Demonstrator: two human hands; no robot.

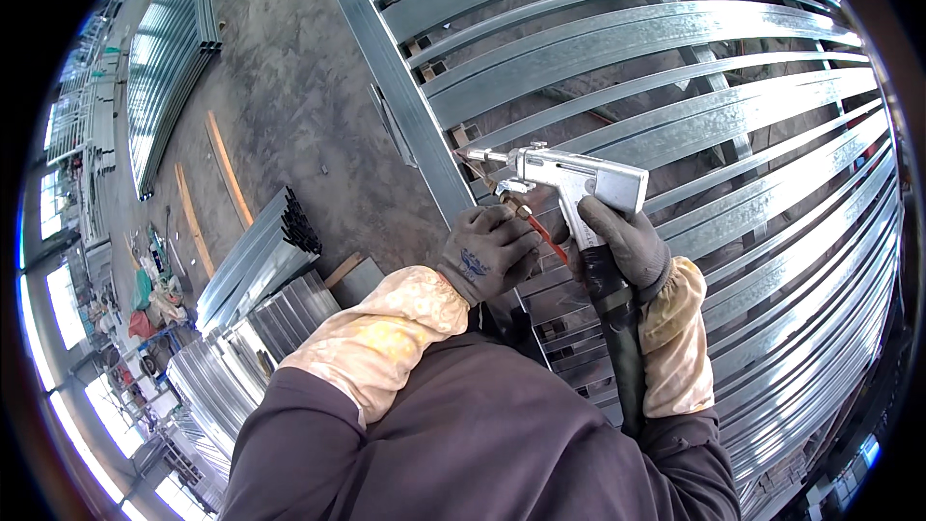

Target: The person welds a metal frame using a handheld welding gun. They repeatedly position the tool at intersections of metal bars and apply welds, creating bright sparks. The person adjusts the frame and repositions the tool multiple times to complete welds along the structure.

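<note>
My sleeves: dark jacket sleeves at the bottom of the view, with pale yellowish sleeve covers over both forearms, reaching up toward the welding gun.
My right hand: gloved in grey, wrapped tight round the grip of the welding gun — fingers fully curled, nothing else in it.
Hose: a thick black hose hangs straight down from the gun's grip, running between my right forearm and my chest.
My left hand: gloved in grey, just left of the gun's grip and below its nozzle; the fingers are bunched, pinching at a thin red wire or tube under the gun. I cannot tell how firmly I have hold of it.
Gun's place: it is silver, held level, its nozzle pointing left, the tip right at the long steel rail where a crossbar meets it.
Steel frame: galvanised crossbars fan out to the right of the gun and behind it, all joined to the long rail that runs up and away from the nozzle.
Stacked profiles: bundles of steel sections lie on the concrete floor, left of the gun and below it.
Wooden battens: two lie on the floor further left.
Far off: another steel frame lies well up and left of the gun — beyond it, clutter I cannot make out.
</note>
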